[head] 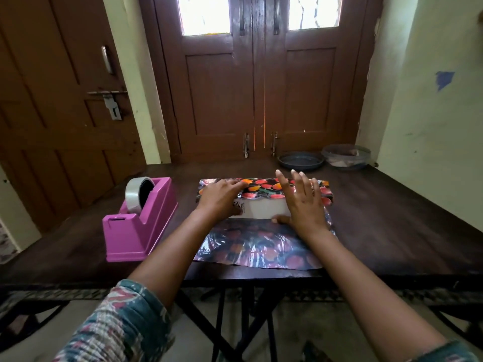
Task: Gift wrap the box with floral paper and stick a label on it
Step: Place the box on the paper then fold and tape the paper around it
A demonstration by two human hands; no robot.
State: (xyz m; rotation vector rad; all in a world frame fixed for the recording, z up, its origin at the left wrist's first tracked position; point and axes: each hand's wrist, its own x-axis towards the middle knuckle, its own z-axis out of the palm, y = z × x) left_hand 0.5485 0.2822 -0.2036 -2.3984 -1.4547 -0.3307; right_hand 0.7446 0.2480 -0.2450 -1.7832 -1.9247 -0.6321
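Observation:
A white box [264,208] lies on a sheet of glossy floral paper [261,249] in the middle of the dark table. The far edge of the paper is folded up over the box's top, showing red and orange flowers [264,188]. My left hand [222,197] presses flat on that folded flap at the box's left end. My right hand [304,205] hovers over the box's right end with fingers spread and straight, its thumb touching the box's near edge. No label is in view.
A pink tape dispenser [141,223] with a roll of clear tape stands to the left of the paper. A dark round pan [300,161] and a clear bowl [346,156] sit at the table's far right, by the brown double doors.

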